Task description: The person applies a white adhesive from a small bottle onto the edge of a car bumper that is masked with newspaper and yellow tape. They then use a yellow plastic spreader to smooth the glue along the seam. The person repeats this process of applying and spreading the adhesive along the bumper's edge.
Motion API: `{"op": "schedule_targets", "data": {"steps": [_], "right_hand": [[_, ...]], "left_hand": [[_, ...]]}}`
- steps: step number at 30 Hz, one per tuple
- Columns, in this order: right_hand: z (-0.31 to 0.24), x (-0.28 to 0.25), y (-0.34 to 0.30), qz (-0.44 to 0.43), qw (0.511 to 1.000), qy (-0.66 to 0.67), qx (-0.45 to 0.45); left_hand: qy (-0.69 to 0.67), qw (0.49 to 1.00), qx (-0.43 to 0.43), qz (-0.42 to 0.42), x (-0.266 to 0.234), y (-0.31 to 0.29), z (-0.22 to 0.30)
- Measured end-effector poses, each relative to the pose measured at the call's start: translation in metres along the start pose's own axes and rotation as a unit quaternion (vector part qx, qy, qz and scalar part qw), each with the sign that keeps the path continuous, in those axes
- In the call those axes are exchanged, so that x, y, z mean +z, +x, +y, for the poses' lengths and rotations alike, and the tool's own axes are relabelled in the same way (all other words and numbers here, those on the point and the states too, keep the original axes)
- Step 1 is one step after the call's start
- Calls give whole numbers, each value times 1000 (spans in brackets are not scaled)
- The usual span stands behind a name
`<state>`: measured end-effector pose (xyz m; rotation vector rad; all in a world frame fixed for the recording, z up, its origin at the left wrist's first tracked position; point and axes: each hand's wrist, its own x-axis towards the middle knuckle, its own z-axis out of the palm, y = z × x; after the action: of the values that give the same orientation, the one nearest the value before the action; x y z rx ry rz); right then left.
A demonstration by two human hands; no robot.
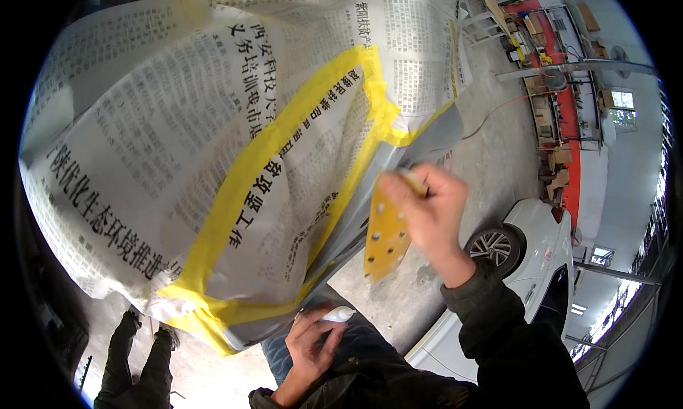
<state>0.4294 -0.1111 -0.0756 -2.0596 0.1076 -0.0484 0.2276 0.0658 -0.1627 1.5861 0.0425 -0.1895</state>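
Taped newspaper (178,145) is lying over the panel (420,142), filling the left and centre. The right hand (427,210) is holding a sanding sheet (386,234) against the panel's bare strip. Below it, the left hand (313,338) is resting near the knee. A car (526,266) is standing to the right.

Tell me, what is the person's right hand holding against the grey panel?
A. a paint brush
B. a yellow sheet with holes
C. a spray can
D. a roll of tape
B: the right hand pinches a yellow perforated sheet by the grey panel between taped newspaper.
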Motion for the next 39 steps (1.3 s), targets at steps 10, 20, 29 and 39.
{"op": "schedule_targets", "data": {"steps": [10,20,29,39], "right_hand": [[-6,5,-10,-12,994,-69,-82],[-15,25,-9,89,964,-185,-167],[-20,30,-8,68,971,-175,-148],[-26,36,2,160,947,-231,-157]], "left_hand": [[-17,1000,-1,1,2,4,1],[-49,999,11,-2,6,10,2],[-58,998,26,-10,0,14,6],[-79,996,38,19,7,8,-3]]}}
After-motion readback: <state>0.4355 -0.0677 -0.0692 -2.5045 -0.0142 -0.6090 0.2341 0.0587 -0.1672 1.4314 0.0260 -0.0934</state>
